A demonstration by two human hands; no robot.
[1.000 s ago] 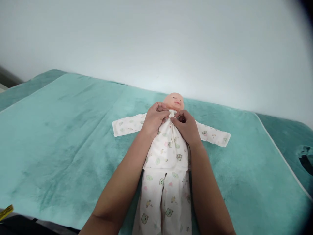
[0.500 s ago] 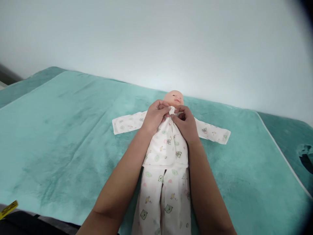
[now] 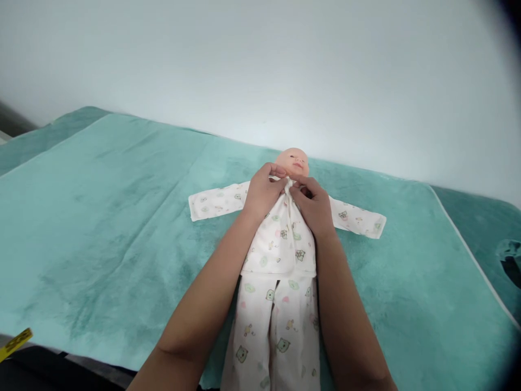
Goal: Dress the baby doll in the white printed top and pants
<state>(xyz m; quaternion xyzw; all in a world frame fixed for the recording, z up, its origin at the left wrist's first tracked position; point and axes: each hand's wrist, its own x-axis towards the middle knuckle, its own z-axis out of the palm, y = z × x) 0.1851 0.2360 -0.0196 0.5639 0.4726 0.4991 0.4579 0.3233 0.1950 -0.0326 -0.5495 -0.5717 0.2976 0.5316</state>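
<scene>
the fingers of the left hand point(image 3: 264, 191) and right hand point(image 3: 314, 206) are drawn together at the collar, each thumb and forefinger pinching a bit of the front opening of the long-sleeved white cloth shirt point(image 3: 274, 241) with small animal prints; what lies between the fingertips is too small to tell. the shirt lies front up at the middle of the pale green plush sheet point(image 3: 122, 217), its sleeves spread left and right. at its far end is the smooth, pale pink, bald doll point(image 3: 291, 158), its head just beyond the knuckles. the matching white printed trousers point(image 3: 249, 326) lie at the near side, by the hem.

the two front edges could be joined unevenly, i think, because the hands hide much of the collar and the cloth puckers below them. tugging up on one side could skew the hem or pull soft fabric out of the pinch. drawing the collar too tight could press it against the doll's neck, and a knuckle could nudge the head sideways. a forearm, close along each side, could drag the trousers askew.
</scene>
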